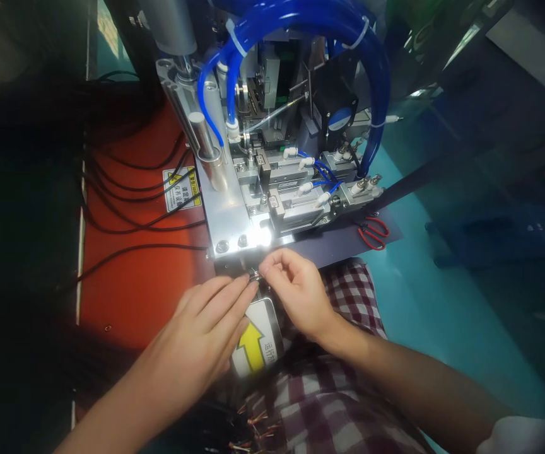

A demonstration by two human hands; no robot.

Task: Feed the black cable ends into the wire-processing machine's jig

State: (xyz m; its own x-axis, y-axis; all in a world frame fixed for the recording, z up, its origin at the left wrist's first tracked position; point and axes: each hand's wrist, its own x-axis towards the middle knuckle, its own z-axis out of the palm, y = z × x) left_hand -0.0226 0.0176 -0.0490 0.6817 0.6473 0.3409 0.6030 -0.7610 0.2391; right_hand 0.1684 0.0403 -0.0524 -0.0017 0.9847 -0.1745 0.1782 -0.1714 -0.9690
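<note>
My left hand (201,334) and my right hand (296,290) meet just below the front edge of a metal machine plate (228,224). Between their fingertips sits a tiny metal part (254,275). The left fingers lie pressed together and point at it. The right thumb and forefinger pinch toward it. Under the hands lies a label with a yellow arrow (252,345). A bundle of thin wires with bare copper ends (253,425) lies on my lap over checked cloth (348,296).
The machine (291,126) carries blue air hoses (301,19), steel cylinders (206,142) and a small black fan (336,104). Red-handled scissors (373,232) lie on its dark base at the right. Black cables (135,208) cross the red surface at the left, near a yellow warning label (181,187).
</note>
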